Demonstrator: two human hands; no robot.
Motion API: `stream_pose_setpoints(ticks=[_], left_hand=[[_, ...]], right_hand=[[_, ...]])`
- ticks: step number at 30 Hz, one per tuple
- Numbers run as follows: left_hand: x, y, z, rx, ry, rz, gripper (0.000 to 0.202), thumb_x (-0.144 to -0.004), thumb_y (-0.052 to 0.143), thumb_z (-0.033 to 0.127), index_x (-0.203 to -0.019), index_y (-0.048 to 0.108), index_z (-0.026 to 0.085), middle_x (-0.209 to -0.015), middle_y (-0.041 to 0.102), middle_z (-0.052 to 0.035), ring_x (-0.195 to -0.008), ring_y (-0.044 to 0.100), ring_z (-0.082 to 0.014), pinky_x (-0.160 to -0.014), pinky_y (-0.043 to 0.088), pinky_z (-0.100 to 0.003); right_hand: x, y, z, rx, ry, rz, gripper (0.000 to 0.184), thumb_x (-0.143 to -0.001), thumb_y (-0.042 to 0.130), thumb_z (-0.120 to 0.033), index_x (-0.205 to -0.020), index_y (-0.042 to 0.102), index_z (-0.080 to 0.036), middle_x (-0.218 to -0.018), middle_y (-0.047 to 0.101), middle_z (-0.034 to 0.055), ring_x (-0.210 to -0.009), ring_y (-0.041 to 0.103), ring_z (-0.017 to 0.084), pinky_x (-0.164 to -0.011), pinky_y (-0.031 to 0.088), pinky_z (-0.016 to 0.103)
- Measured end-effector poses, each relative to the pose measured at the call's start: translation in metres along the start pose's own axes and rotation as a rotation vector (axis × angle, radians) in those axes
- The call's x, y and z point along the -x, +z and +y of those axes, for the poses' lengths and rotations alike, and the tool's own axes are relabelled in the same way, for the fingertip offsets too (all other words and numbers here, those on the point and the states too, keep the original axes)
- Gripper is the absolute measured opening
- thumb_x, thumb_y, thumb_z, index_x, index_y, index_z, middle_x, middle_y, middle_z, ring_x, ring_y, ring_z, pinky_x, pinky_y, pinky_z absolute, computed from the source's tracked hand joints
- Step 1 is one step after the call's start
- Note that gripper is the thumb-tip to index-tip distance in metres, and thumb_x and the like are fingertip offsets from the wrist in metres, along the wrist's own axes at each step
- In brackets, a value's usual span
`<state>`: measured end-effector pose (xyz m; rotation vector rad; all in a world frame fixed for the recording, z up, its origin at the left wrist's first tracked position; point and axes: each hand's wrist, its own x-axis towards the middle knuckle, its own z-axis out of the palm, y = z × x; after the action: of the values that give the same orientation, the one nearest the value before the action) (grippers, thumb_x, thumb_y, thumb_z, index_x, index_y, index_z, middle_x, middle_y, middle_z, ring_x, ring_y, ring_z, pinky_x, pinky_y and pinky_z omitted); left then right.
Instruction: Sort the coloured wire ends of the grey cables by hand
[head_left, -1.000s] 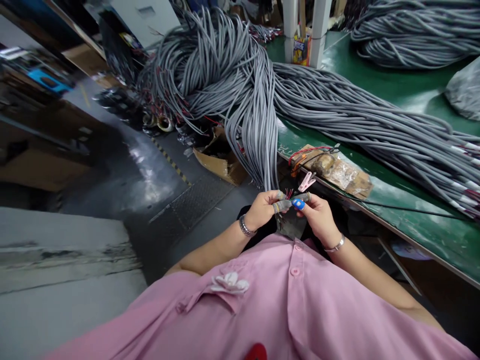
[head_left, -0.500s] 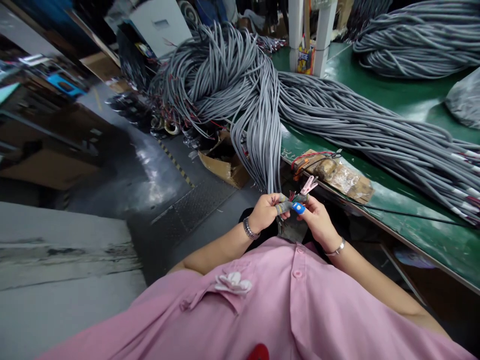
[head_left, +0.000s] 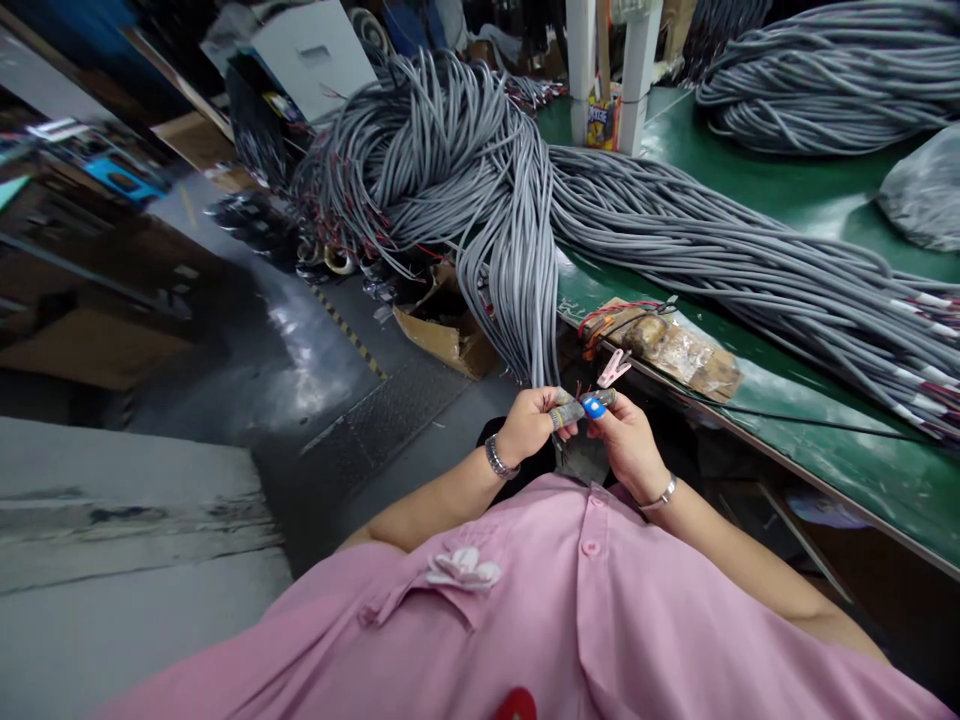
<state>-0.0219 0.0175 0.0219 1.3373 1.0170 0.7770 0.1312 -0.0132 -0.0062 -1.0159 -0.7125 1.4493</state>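
Grey cables (head_left: 521, 250) hang in a thick bundle off the table edge, their lower ends reaching my hands. My left hand (head_left: 531, 425), with grey covers on thumb and finger, is closed on the end of a grey cable. Thin dark and reddish wires (head_left: 581, 392) stick out between the two hands. My right hand (head_left: 628, 432) pinches at these wires, its thumb wearing a blue cover (head_left: 594, 407). Exactly which wires it grips is hidden by the fingers. Just beyond the right fingertips, a pink clothespin (head_left: 614, 368) stands at the table edge.
The green table (head_left: 787, 195) runs along the right, with more grey cables (head_left: 712, 230) lying across it. A taped wooden block (head_left: 667, 350) sits near its edge. Below the hanging bundle stands an open cardboard box (head_left: 442, 330). A grey-white surface (head_left: 127, 540) is at lower left.
My right hand has shifted slightly left and its fingers have closed in towards the left hand. The wires between the hands show less. The whole view has moved slightly.
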Motion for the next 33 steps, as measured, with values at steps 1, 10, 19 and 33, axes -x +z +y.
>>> stream_pose_setpoints(ticks=[1, 10, 19, 33], left_hand=[[0.000, 0.000, 0.000, 0.007, -0.002, 0.004, 0.027, -0.074, 0.071, 0.035, -0.066, 0.063, 0.011, -0.060, 0.065, -0.0033, -0.052, 0.058, -0.0094, -0.054, 0.047, -0.021], [-0.003, -0.001, -0.002, 0.055, -0.008, 0.060, 0.028, -0.077, 0.069, 0.035, -0.065, 0.062, 0.011, -0.058, 0.064, -0.0027, -0.050, 0.057, -0.0096, -0.054, 0.047, -0.022], [-0.006, -0.010, 0.000, -0.002, -0.070, -0.026, 0.024, -0.072, 0.070, 0.032, -0.064, 0.058, 0.012, -0.053, 0.060, 0.0003, -0.045, 0.052, -0.0074, -0.047, 0.043, -0.019], [-0.007, -0.024, -0.004, -0.362, -0.152, -0.259, 0.004, -0.068, 0.057, 0.017, -0.065, 0.057, 0.014, -0.051, 0.056, 0.0027, -0.044, 0.048, -0.0072, -0.045, 0.037, -0.018]], right_hand=[[0.000, 0.000, 0.001, -0.012, 0.002, 0.001, 0.023, -0.070, 0.079, -0.036, -0.077, 0.066, -0.019, -0.064, 0.059, -0.0039, -0.052, 0.045, 0.008, -0.052, 0.037, 0.023], [-0.001, -0.003, 0.005, -0.053, 0.038, 0.004, 0.022, -0.068, 0.081, -0.033, -0.076, 0.067, -0.019, -0.065, 0.060, -0.0034, -0.053, 0.046, 0.008, -0.053, 0.038, 0.024], [-0.001, -0.017, -0.004, -0.036, 0.152, -0.153, 0.024, -0.070, 0.079, -0.034, -0.088, 0.069, -0.020, -0.075, 0.064, -0.0004, -0.062, 0.054, 0.010, -0.058, 0.046, 0.024], [-0.018, -0.010, -0.013, 0.079, 0.084, -0.179, 0.039, -0.061, 0.081, -0.028, -0.094, 0.062, -0.019, -0.073, 0.064, -0.0020, -0.066, 0.058, 0.012, -0.064, 0.045, 0.027]])
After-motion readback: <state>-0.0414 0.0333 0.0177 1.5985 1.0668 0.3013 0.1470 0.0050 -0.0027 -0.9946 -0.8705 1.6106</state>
